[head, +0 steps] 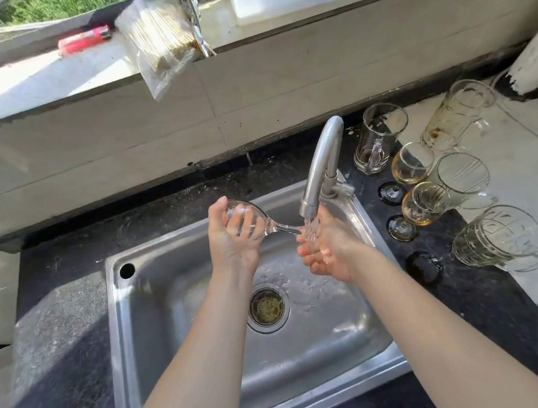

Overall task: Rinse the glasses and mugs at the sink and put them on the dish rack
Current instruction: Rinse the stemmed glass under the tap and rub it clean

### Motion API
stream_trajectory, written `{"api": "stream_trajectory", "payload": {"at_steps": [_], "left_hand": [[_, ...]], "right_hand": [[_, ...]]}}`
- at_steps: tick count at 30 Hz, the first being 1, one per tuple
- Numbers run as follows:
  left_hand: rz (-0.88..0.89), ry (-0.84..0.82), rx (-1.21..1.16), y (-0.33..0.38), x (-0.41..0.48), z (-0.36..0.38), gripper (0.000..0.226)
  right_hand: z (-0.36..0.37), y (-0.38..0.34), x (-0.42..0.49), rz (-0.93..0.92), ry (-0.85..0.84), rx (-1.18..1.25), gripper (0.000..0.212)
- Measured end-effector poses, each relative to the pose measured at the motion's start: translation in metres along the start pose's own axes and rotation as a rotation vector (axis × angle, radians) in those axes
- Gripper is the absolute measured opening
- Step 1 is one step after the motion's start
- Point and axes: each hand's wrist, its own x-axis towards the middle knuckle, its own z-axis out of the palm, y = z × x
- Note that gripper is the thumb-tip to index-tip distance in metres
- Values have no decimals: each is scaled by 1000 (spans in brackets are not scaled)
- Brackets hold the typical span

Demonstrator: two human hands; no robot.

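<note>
The left hand (232, 247) grasps a clear wine glass (255, 216) by its rounded bowl, fingers (217, 209) curled round it. The glass lies sideways over the stainless-steel sink (173, 321), its thin stem pointing right into the water stream (311, 229) from the curved metal faucet (320, 162). The right hand (330, 254) is cupped, loosely released, under that stream at the stem's end. Whether it touches the foot is unclear. Ribbed glass mugs (497, 237) and stemmed glasses (412, 163) stand on the dark speckled surface (69, 318), right of the sink.

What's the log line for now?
step: rinsing | left hand: holds wine glass sideways | right hand: under faucet stream | counter: more glasses waiting
</note>
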Motion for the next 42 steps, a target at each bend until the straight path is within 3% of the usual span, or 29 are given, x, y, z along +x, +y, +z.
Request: {"api": "stream_trajectory", "payload": {"at_steps": [4, 8, 12, 14, 16, 20, 23, 26, 31, 35, 38, 42], "left_hand": [[-19, -84, 23, 8, 2, 2, 26], [-61, -2, 86, -7, 1, 13, 17], [-137, 80, 245, -37, 5, 17, 32], [-141, 40, 297, -47, 4, 19, 49], [-173, -9, 327, -55, 2, 22, 55], [-281, -5, 338, -63, -4, 28, 37], [-326, -86, 289, -56, -7, 28, 33], [-367, -169, 326, -51, -8, 29, 8], [-316, -157, 419, -47, -2, 19, 37], [-236, -269, 413, -44, -16, 20, 32], [-281, -333, 384, -35, -23, 12, 23], [-267, -388, 604, -18, -21, -12, 60]], "right_hand": [[-6, -8, -11, -53, -153, 20, 33], [-7, 2, -13, -266, -102, -142, 8], [-23, 24, -17, -479, 25, -725, 13], [-33, 36, -19, -496, 72, -827, 25], [-38, 42, -21, -506, 75, -792, 24], [-49, 41, -26, -425, -64, -678, 8], [-64, 39, -29, -388, -154, -645, 9], [-73, 40, -32, -400, -193, -653, 7], [-75, 54, -22, -484, -52, -756, 14], [-74, 57, -14, -517, -53, -693, 13], [-71, 59, -6, -451, -103, -577, 8], [-63, 61, -4, -448, -106, -481, 16]]}}
